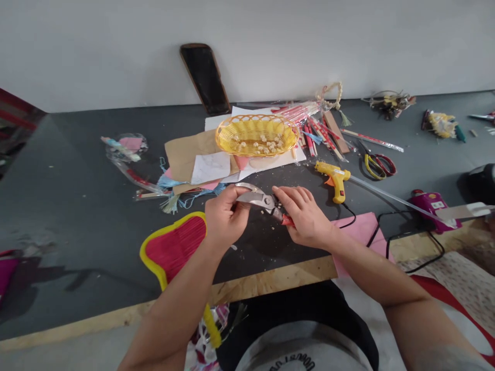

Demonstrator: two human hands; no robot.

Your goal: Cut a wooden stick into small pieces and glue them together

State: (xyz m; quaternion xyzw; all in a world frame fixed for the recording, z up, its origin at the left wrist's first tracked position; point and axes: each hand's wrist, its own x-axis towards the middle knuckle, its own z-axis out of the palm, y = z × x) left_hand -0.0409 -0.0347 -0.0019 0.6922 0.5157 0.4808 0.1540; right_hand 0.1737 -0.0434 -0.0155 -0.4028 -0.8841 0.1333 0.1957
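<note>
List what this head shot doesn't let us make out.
All in the head view:
- Most of the pruners' handles: covered by the right grip.
- Anything inside the left grip: hidden by the hand itself.
- Part of the red, yellow-edged piece: behind the left forearm.
- Black object: cut off by the right edge.
- Purple item's label: too small.

Head-worn view, forward and down

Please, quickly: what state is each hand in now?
Left hand: closed at the blades; whether it holds anything cannot be told.
Right hand: closed, holding pruning shears.
</note>
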